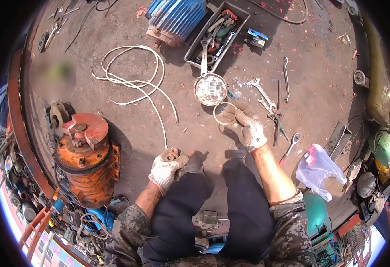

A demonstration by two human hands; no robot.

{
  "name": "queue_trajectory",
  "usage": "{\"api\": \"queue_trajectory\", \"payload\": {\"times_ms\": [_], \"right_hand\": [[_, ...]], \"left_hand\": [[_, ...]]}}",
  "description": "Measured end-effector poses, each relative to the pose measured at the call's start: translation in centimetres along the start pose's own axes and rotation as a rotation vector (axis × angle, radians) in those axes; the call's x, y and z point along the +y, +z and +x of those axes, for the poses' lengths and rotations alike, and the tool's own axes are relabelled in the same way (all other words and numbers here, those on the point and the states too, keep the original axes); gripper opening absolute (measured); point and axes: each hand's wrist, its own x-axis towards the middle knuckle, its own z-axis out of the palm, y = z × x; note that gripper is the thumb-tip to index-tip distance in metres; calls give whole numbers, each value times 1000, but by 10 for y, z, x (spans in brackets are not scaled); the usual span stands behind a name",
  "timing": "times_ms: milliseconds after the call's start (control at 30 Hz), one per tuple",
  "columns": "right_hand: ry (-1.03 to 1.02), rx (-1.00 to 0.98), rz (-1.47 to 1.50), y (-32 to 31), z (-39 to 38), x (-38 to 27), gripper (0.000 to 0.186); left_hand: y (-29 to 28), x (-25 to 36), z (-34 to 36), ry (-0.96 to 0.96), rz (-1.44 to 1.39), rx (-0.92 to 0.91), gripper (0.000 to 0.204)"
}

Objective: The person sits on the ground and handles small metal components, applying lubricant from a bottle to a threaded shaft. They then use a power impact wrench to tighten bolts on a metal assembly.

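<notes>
My left hand (166, 169), in a dirty white knit glove, is closed on a small rusty metal fitting (172, 155) above my left leg. My right hand (246, 127), also gloved, holds a thin pale ring (217, 121) between fingers and thumb, just below a round white tin (210, 89). A white cable (132, 82) lies in loose loops ahead of my left hand, one end running down toward it. To the right of my right hand lie wrenches (264, 98), a long-handled tool (278, 115) and a ratchet (293, 144).
An orange pump (83, 169) stands at my left. A blue motor (172, 24) and a toolbox (241, 24) are at the back. A plastic bag (315, 169), a long cylinder (377, 84) and scrap line the right side; more clutter borders the left edge.
</notes>
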Motion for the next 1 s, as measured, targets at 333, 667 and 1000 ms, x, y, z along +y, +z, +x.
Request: {"api": "queue_trajectory", "payload": {"times_ms": [333,667,1000], "right_hand": [[-62,-368,-135,78,103,-9,59],[-44,-670,-443,236,152,95,74],[149,-1353,-1818,129,109,122,57]], "left_hand": [[-55,-50,191,133,-113,-147,31],[-83,-127,149,107,-136,-33,56],[-105,-174,169,86,-344,18,41]]}}
